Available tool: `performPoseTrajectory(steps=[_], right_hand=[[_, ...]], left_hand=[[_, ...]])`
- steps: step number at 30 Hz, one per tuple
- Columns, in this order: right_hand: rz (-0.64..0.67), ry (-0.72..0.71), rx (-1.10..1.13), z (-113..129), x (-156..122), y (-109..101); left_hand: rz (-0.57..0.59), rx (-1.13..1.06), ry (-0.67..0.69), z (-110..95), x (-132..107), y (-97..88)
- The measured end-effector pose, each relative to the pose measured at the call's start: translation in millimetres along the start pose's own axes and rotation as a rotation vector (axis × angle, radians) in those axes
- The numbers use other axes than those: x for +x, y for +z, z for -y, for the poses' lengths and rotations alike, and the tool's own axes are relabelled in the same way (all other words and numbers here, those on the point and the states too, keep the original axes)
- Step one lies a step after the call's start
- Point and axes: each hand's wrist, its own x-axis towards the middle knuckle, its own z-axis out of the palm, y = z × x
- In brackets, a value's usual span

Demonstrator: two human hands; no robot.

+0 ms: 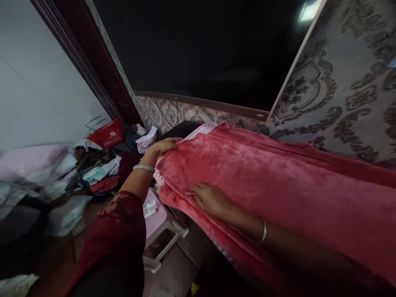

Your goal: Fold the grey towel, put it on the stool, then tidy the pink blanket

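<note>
A red plush blanket [253, 177], folded in layers with a striped edging, stretches from the middle of the view to the right side. At its far left corner, my left hand [167, 146] is closed on the edge, the thumb and fingers pinching the cloth. My right hand [212, 200] lies palm down on the blanket close to its near folded edge. Its fingers are bent a little and touch the plush, with nothing gripped between them. Each wrist wears a bangle.
A large black screen [201, 53] fills the wall behind the blanket. Below my left arm stands a pink-topped stool [154, 218] with a white object [150, 208] on it. Heaped clothes [102, 173], a red basket [108, 134] and plastic bags [66, 216] crowd the left.
</note>
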Motion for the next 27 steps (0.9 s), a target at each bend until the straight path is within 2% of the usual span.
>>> performPoseTrajectory(steps=[3,6,8,12,15,18,20,22,24,25,27], right_hand=[[0.019,-0.035,0.061,1,0,-4],[-0.154,-0.022,0.049,-1,2,-5],[-0.205,-0.050,-0.007,-4,3,-1],[-0.063,-0.198,-0.024,-8,2,15],[-0.140,-0.146,0.151,-15,6,14],[-0.309,0.017,0.497,-35,9,-8],[-0.408,0.166,0.800,-58,3,-33],[-0.483,0.303,1.132,-85,-13,-60],[-0.558,0.360,1.415,-109,-38,-82],[-0.597,0.362,1.510,-118,-53,-89],[-0.633,0.403,1.613,-132,-82,-97]], left_hand=[[0.023,-0.029,-0.024,-1,0,1.4],[0.027,-0.040,-0.020,-4,-2,2.9],[0.030,-0.036,-0.002,-8,-5,4.7],[0.027,0.003,0.053,-24,-12,11.5],[0.012,0.028,0.089,-41,-16,18.9],[0.025,0.102,0.124,-70,-15,32.9],[0.060,0.207,0.200,-97,-14,52.6],[0.125,0.343,0.342,-126,-16,85.3],[0.227,0.483,0.517,-150,-23,131.9],[0.273,0.536,0.588,-159,-28,159.8],[0.455,0.632,0.682,-169,-40,222.4]])
